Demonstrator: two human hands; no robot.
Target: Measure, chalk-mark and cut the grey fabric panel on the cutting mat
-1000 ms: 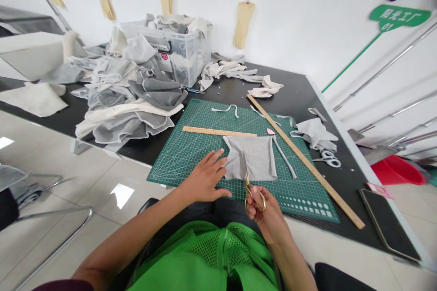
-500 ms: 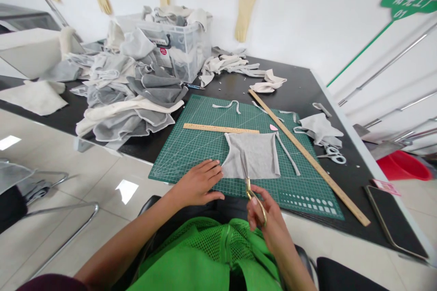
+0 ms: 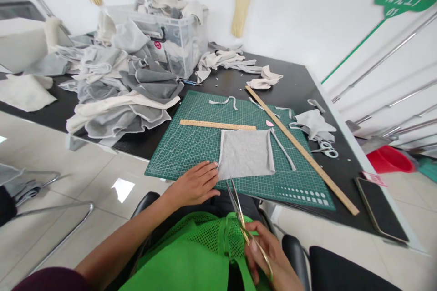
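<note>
A grey cloth piece lies flat on the green cutting mat. My left hand rests at its lower left corner, palm down with the fingers stretched out. Just below the cloth, my right hand holds gold-handled scissors, their blades parted and clear of the cloth. Above the cloth is a short wooden ruler. A long wooden ruler slants across the mat's right side. Beside the cloth lie a thin grey strip and a pink piece.
Heaped grey and cream cloths cover the table's left, beside a clear plastic bin. White-handled scissors, cloth scraps and a phone lie at the right. A red basin stands beyond the table.
My right hand and the scissors have moved down toward my body, off the cloth, and the blades have opened. The cloth's left part now lies squarer. The whole view has shifted slightly.
</note>
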